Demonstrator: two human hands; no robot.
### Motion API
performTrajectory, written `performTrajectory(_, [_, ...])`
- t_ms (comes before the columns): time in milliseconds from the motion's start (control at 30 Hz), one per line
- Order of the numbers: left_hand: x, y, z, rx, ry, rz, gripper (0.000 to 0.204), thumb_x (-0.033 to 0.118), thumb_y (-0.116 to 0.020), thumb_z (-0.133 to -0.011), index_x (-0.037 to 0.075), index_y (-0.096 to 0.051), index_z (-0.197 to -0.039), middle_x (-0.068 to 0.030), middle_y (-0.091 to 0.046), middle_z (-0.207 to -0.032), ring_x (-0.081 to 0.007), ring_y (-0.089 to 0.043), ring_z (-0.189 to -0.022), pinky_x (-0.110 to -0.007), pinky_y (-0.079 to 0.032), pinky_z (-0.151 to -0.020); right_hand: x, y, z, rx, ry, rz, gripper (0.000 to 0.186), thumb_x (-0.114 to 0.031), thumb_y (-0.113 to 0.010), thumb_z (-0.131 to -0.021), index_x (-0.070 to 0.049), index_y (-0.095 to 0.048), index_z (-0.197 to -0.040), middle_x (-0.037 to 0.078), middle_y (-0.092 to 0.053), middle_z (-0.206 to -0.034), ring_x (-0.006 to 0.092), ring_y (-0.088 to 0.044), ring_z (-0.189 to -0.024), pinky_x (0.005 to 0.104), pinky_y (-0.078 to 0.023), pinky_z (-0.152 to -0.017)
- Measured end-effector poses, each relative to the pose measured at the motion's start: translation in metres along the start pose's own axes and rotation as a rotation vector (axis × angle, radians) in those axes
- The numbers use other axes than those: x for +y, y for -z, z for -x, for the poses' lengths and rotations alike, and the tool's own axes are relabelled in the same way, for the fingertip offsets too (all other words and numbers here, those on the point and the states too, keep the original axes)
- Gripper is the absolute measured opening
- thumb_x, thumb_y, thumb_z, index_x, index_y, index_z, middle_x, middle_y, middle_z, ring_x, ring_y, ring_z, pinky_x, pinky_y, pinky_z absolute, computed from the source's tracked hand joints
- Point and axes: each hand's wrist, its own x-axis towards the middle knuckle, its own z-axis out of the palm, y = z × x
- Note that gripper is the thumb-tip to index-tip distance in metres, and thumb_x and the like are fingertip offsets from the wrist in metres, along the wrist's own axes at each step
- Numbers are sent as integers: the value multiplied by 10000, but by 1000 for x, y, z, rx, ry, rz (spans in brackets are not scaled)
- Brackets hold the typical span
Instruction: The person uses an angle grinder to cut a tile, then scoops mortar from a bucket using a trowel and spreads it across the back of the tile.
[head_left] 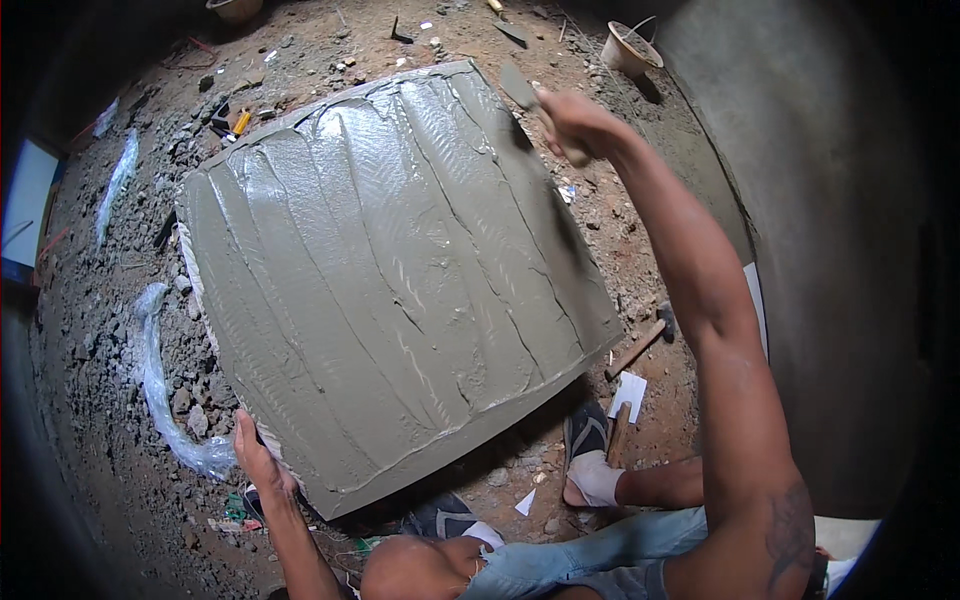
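A large square slab (pixel 205 290) is tilted in front of me, its upper face coated with wet grey mortar (pixel 400 270) marked by long strokes and ridges. My left hand (pixel 264 462) grips the slab's near left edge, thumb along the side; its other fingers are mostly hidden. My right hand (pixel 580 122) is closed around the handle of a trowel (pixel 518 86), just beyond the slab's far right edge. The trowel's blade points up and away, apart from the mortar.
Rubble and soil (pixel 190 390) cover the ground, with clear plastic wrap (pixel 160 400) at left. A hammer (pixel 640 345) lies right of the slab. Farther off are a second trowel (pixel 512 34) and a bucket (pixel 630 50). A grey wall (pixel 830 220) rises at right.
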Motion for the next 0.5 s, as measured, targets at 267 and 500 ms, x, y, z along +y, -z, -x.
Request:
performTrajectory(267, [1, 0, 2, -16, 9, 23, 431, 345, -470, -1039, -16, -549, -1260, -106, -646, -1171, -193, -630, -997, -334, -494, -885, -62, -23, -116, 10, 133, 834, 405, -304, -432, -1022, 38, -639, -958, 140, -664, -805, 247, -639, -655, 422, -503, -588])
performTrajectory(500, [0, 1, 0, 64, 18, 18, 451, 368, -489, -1030, -20, -549, -1253, -100, -646, -1173, -190, -623, -1017, -335, -486, -898, -32, 26, -88, 17, -256, 717, 352, -306, -447, -1021, 24, -550, -952, 86, -574, -734, 202, -554, -594, 350, -485, -498])
